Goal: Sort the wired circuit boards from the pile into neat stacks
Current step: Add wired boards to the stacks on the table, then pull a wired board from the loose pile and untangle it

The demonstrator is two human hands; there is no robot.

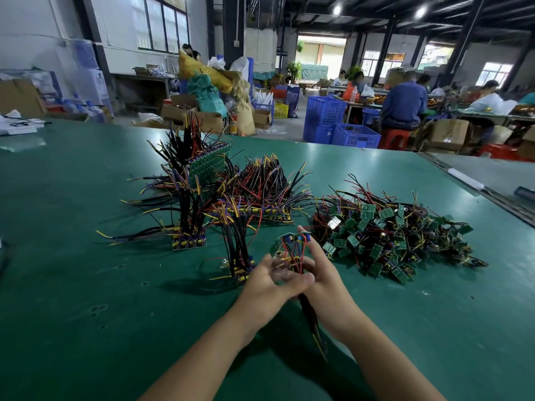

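Now, pinching a small bunch of green wired circuit boards (289, 241) between left hand (267, 282) and right hand (324, 273), closed together round the dangling leads (311, 319), likely to square them. Beyond, leftward, bristling upright stacks (188, 241), wires skyward to nest tidily; rightward, the loose tangled pile (390, 235), on the green table mat (86, 285).

A large factory hall seen across a green table (86, 285).
White walls (29, 24) carry tall dark-framed windows (162, 24) on the left; ceiling lamps (336, 9) shine under dark beams (376, 7). An open doorway (320, 57) at the far end lets in daylight. Blue crates (324, 111), cardboard boxes (447, 134) and stuffed sacks (208, 73) crowd the grey floor (295, 123); people (402, 102) sit on red stools (393, 138) at right.
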